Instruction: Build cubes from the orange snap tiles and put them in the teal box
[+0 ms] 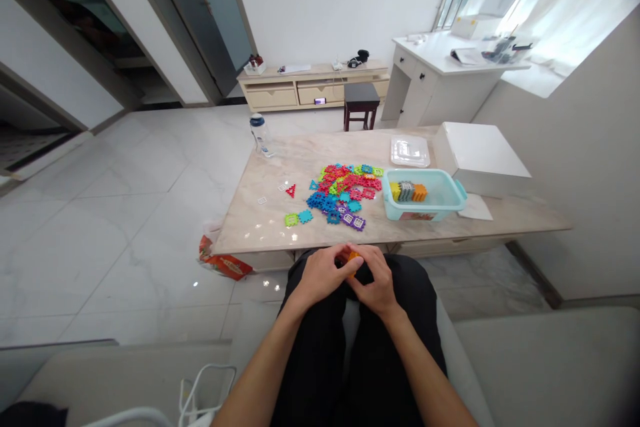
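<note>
**Marble-topped low table [260,227] with coloured plastic pieces spread across it**

A heap of interlocking plastic pieces [345,188] in red, pink, blue, green and purple is spread near the middle of the top, with a joined green-and-blue pair [299,217] lying just to its lower left. A small red triangular frame [291,191] and two small white frames [263,200] are scattered further left, their exact shapes hard to make out. A teal plastic tub [425,195] is set just right of the heap. Behind it lies a clear plastic lid [410,151]; a white box [480,159] stands at the right end, and a white sheet of paper [475,207] lies near the tub's right handle. A water bottle [261,135] stands at the far left corner.
</note>
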Available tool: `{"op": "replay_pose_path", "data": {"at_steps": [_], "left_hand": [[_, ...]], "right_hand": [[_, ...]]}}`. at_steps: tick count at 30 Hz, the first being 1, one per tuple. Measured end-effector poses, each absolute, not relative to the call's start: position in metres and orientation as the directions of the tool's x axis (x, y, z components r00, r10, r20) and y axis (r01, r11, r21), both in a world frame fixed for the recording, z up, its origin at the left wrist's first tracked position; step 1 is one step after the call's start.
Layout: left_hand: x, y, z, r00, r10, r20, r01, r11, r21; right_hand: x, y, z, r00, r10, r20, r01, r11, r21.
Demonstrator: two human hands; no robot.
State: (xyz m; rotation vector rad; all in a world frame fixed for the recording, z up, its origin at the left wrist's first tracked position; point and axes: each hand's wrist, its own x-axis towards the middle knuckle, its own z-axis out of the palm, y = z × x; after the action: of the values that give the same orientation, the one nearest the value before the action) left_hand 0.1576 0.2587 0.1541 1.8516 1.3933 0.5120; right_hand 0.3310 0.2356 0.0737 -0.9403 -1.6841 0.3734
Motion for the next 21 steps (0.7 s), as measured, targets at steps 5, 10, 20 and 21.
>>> {"op": "replay_pose_path", "data": {"at_steps": [5,10,20,21], "left_hand": [[0.157,0.258,0.154,0.3,0.945,-0.132,0.629,-0.092,0.772],[0.155,0.259,0.147,0.305,0.946,-0.11,0.463,-0.047,0.885],[0.156,0.258,0.137,0.196,0.98,-0.039,0.297,-0.021,0.955],[0.156,0.258,0.138,0.21,0.977,-0.042,0.306,-0.025,0.952]], "right_hand": [[0.331,0.235,0.071,-0.067,0.734,0.676,0.398,0.641,-0.657],[0.332,0.235,0.07,-0.043,0.745,0.666,0.419,0.619,-0.665],[0.339,0.241,0.073,-0.039,0.727,0.685,0.42,0.634,-0.649],[0.34,0.241,0.073,-0.045,0.718,0.694,0.429,0.641,-0.636]]}}
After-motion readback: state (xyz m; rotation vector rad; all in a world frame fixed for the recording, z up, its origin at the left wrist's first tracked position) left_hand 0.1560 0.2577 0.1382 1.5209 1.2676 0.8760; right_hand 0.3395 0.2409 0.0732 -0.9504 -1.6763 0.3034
